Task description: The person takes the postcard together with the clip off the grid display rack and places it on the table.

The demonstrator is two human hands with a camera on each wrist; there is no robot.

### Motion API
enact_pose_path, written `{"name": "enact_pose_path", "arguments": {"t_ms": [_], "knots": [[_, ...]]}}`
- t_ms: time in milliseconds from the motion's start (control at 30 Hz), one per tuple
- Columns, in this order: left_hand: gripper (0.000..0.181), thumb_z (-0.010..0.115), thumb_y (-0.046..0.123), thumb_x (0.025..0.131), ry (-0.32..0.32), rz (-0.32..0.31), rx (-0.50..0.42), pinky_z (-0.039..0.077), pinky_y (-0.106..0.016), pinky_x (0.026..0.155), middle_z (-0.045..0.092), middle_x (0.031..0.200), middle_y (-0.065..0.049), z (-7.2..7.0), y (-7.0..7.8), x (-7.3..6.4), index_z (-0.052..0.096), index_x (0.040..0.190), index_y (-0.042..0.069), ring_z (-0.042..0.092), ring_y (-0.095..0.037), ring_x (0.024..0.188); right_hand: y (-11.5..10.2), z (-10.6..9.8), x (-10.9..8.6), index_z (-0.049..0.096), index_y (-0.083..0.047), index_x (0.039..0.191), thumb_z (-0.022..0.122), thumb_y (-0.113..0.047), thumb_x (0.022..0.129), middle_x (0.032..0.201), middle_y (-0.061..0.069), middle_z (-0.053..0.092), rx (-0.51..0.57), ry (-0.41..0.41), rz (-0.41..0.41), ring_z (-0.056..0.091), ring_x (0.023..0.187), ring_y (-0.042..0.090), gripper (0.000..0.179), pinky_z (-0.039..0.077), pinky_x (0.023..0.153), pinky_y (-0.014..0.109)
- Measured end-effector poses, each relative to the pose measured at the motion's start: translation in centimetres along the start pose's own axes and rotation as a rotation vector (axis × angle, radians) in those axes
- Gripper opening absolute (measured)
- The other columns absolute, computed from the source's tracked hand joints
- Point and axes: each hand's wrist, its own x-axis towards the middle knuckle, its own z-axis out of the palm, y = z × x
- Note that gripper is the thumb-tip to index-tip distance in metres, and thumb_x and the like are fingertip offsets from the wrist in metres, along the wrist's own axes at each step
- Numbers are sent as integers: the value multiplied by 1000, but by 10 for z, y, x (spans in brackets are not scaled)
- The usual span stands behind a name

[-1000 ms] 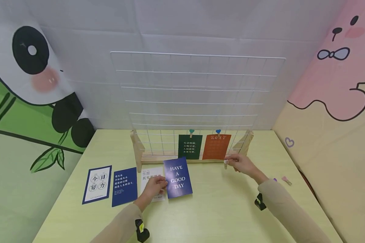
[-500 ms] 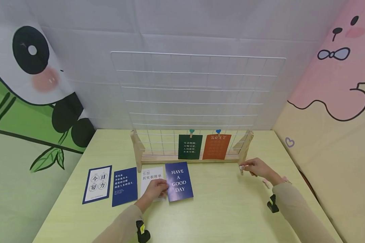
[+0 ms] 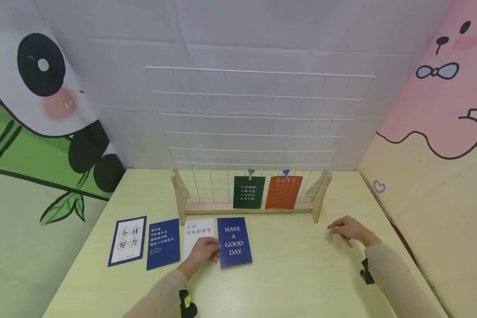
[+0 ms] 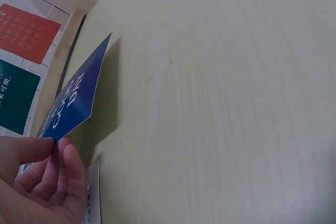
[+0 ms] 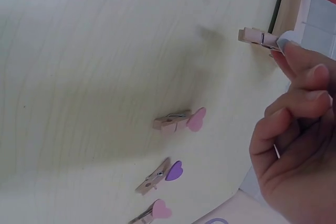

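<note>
My left hand (image 3: 204,251) pinches the left edge of a blue card (image 3: 235,244) lettered "HAVE A GOOD DAY". In the left wrist view this card (image 4: 79,95) is tilted up off the table, casting a shadow. Between thumb and forefinger, my right hand (image 3: 349,229) holds a small wooden clothespin (image 5: 257,36) with a white or pale heart. Below that hand, pink-heart clothespins (image 5: 176,120) and a purple-heart clothespin (image 5: 159,176) lie on the table. A green card (image 3: 249,193) and an orange card (image 3: 284,193) hang from the wire grid, each under a heart clothespin.
The white wire grid (image 3: 258,117) stands in a wooden base (image 3: 246,210) at the back of the table (image 3: 286,274). Left of my left hand lie a white card with blue border (image 3: 127,240), a blue card (image 3: 163,244) and a partly covered white card (image 3: 198,229).
My right hand has moved right and nearer, away from the grid's base, still pinching the clothespin. The "HAVE A GOOD DAY" card in my left hand has come slightly lower and straighter.
</note>
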Motion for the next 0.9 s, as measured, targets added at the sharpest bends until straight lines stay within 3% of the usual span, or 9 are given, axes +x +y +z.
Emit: {"name": "enact_pose_path", "arguments": {"t_ms": [367,600,900], "knots": [[14,54,-2,83,29,-7,50,49,-25,48,59,68,-9,1,-3,1,56,93,-12,56,-12,53,24,2,-7,65,5,92,54,-4,82,45,-4,41,-109,2,53,33,39,5,18,31,43,22],[13,56,-3,81,69,-10,71,49,-25,47,60,68,-9,1,-3,1,57,91,-11,55,-12,52,31,5,-6,65,5,93,52,-3,81,47,-3,42,-67,19,91,33,40,6,19,29,41,19],[15,58,-2,80,89,13,72,49,-26,47,61,70,-11,0,-2,0,57,91,-12,56,-12,52,39,9,-4,64,5,90,53,-4,81,46,-4,42,-81,49,55,36,41,6,17,33,42,21]]}}
